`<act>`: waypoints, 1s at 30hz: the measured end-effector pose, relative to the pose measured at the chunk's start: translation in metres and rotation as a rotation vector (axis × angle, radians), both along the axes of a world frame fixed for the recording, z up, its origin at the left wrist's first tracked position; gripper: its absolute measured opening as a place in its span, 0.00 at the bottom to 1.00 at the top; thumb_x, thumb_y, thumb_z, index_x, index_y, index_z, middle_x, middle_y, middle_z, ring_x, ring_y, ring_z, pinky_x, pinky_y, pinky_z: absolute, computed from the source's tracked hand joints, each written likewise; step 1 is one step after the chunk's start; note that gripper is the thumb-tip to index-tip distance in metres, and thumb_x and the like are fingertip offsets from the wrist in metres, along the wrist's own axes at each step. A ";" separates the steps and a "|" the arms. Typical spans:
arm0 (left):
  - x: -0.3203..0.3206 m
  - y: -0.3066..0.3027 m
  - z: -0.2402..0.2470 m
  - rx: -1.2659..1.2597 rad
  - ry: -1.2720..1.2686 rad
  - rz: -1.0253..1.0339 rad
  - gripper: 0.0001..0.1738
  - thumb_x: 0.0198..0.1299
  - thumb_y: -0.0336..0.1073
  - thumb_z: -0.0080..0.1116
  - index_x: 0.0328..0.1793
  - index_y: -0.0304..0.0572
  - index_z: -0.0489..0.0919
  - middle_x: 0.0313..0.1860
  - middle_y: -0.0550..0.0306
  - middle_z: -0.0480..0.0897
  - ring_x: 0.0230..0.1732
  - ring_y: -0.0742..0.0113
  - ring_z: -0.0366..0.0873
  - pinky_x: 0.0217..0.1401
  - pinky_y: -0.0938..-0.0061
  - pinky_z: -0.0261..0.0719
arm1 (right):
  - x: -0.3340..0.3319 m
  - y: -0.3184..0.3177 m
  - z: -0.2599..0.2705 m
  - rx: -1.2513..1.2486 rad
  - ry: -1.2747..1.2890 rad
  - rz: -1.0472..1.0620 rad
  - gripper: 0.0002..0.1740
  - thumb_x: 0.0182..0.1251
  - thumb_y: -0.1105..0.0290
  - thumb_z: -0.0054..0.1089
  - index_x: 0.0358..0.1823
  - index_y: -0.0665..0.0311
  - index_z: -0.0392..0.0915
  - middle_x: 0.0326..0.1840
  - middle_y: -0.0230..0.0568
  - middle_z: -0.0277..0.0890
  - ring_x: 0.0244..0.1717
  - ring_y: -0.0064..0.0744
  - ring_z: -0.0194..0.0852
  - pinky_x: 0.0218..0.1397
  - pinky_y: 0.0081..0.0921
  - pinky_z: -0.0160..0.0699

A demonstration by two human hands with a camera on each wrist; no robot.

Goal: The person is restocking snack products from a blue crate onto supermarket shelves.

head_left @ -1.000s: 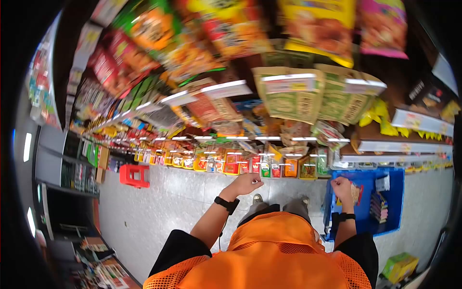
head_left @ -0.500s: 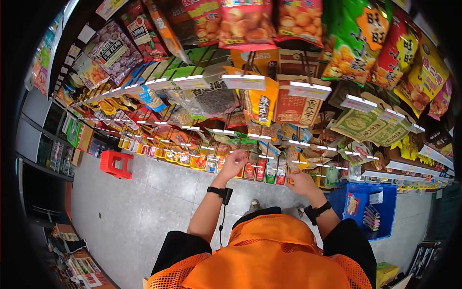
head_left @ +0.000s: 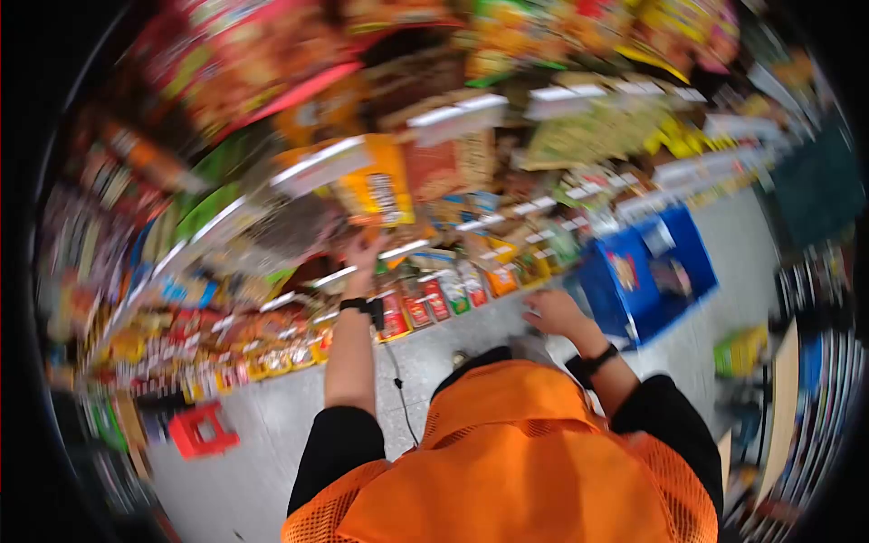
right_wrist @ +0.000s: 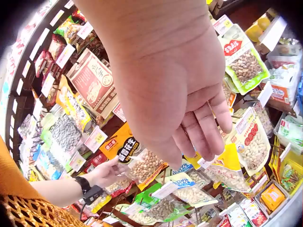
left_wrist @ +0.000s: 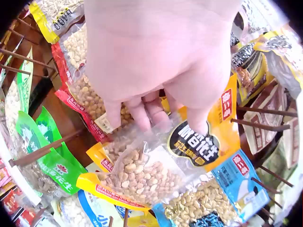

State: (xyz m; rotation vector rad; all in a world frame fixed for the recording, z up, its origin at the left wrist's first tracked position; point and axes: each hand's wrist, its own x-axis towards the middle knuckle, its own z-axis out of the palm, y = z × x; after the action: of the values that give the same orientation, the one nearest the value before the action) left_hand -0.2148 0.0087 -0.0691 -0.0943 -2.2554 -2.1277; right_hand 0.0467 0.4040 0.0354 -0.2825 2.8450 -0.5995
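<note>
My left hand [left_wrist: 156, 61] reaches in among the hanging snack bags and pinches a bag of peanuts [left_wrist: 147, 172] with an orange top and a black label. The thumb lies on the label; the other fingers are at the bag's clear side. Behind and below it hangs a blue-cornered nut bag [left_wrist: 203, 201], and a green bag [left_wrist: 52, 156] is to the left. Seen from the right wrist, the same peanut bag [right_wrist: 147, 166] tilts away from the left hand [right_wrist: 106, 174]. My right hand [right_wrist: 175, 94] holds nothing, fingers loosely bent, in front of the lower bags.
Brown metal hooks [left_wrist: 45, 152] stick out between the bags, and white price strips [head_left: 321, 167] run along the shelf fronts. On the floor at the right stands a blue crate [head_left: 599, 288] with a few packs inside. A red stool [head_left: 204, 430] is at the left.
My left hand has moved left and forward into the shelf, onto the peanut bag. The right hand has left the blue crate for the shelf front. The head view has swung round and is blurred.
</note>
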 end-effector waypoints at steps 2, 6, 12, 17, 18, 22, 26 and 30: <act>0.009 0.008 0.012 -0.103 -0.092 0.031 0.08 0.66 0.35 0.69 0.45 0.39 0.86 0.38 0.65 0.86 0.38 0.76 0.80 0.42 0.76 0.77 | 0.004 -0.002 0.005 -0.006 0.021 -0.050 0.17 0.61 0.57 0.67 0.45 0.61 0.84 0.42 0.47 0.85 0.45 0.52 0.83 0.48 0.46 0.82; 0.028 0.015 0.005 0.096 -0.005 0.088 0.08 0.72 0.33 0.60 0.49 0.38 0.85 0.40 0.67 0.84 0.40 0.79 0.77 0.45 0.77 0.73 | 0.002 -0.006 0.029 -0.011 -0.001 -0.139 0.16 0.60 0.58 0.67 0.43 0.61 0.84 0.42 0.47 0.85 0.45 0.53 0.83 0.48 0.47 0.82; 0.064 0.009 0.042 0.165 -0.307 0.121 0.08 0.73 0.32 0.56 0.53 0.44 0.83 0.36 0.68 0.81 0.36 0.77 0.76 0.44 0.78 0.74 | 0.000 -0.004 0.027 -0.004 -0.005 -0.120 0.15 0.61 0.58 0.66 0.43 0.60 0.84 0.40 0.48 0.85 0.43 0.54 0.83 0.47 0.47 0.82; 0.070 -0.015 0.034 0.234 -0.457 -0.107 0.11 0.72 0.40 0.60 0.54 0.46 0.81 0.40 0.70 0.81 0.38 0.77 0.73 0.40 0.77 0.71 | -0.010 -0.004 0.014 -0.039 -0.024 -0.051 0.17 0.60 0.58 0.67 0.45 0.60 0.84 0.38 0.46 0.85 0.43 0.54 0.84 0.47 0.47 0.82; 0.075 -0.016 0.039 0.210 -0.447 -0.095 0.12 0.71 0.40 0.61 0.56 0.44 0.82 0.42 0.69 0.82 0.40 0.77 0.75 0.42 0.77 0.72 | -0.013 -0.005 0.016 -0.060 -0.023 -0.049 0.17 0.60 0.59 0.67 0.46 0.60 0.84 0.38 0.46 0.85 0.43 0.54 0.84 0.47 0.47 0.83; 0.087 -0.017 0.051 0.260 -0.388 -0.286 0.15 0.68 0.36 0.63 0.58 0.39 0.83 0.45 0.65 0.86 0.41 0.75 0.79 0.46 0.77 0.75 | -0.026 -0.017 0.027 -0.095 -0.056 -0.042 0.18 0.60 0.62 0.68 0.50 0.62 0.83 0.43 0.48 0.85 0.44 0.54 0.84 0.48 0.46 0.83; 0.103 -0.002 0.057 -0.015 -0.358 -0.433 0.12 0.65 0.35 0.66 0.51 0.38 0.87 0.39 0.65 0.86 0.37 0.76 0.79 0.40 0.75 0.76 | -0.029 -0.027 0.038 -0.067 0.004 0.045 0.20 0.59 0.65 0.67 0.54 0.61 0.81 0.58 0.50 0.81 0.52 0.53 0.82 0.52 0.45 0.82; 0.113 0.048 0.068 -0.338 -0.379 -0.772 0.10 0.63 0.35 0.67 0.45 0.35 0.87 0.31 0.68 0.83 0.32 0.78 0.74 0.35 0.74 0.74 | -0.022 -0.049 0.080 0.019 0.554 0.397 0.21 0.62 0.68 0.59 0.57 0.58 0.80 0.75 0.45 0.67 0.61 0.46 0.77 0.68 0.45 0.73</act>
State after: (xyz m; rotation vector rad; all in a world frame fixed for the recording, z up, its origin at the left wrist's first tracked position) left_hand -0.1021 0.0570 -0.0015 -0.7419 -3.1857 -2.1442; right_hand 0.0244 0.3546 0.1159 -1.1340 3.1498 -0.4621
